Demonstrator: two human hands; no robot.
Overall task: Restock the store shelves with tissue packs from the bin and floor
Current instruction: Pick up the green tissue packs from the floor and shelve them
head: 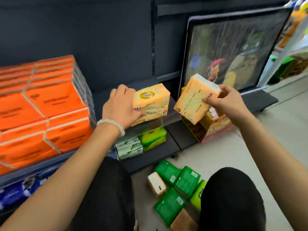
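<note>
From the head view, our left hand (122,108) grips a yellow tissue pack (150,101) on the shelf (171,116), fingers curled round its near side; our right hand (225,101) pinches a second yellow pack (194,101) above the bin (215,129). We judge them light, soft, slippery-wrapped: hold across the short ends

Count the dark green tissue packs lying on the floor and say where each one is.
3 dark green packs, between the knees: one farthest back, one to its right, one nearest the camera. A lime-green pack sits beside the right knee, which may hide more.
</note>
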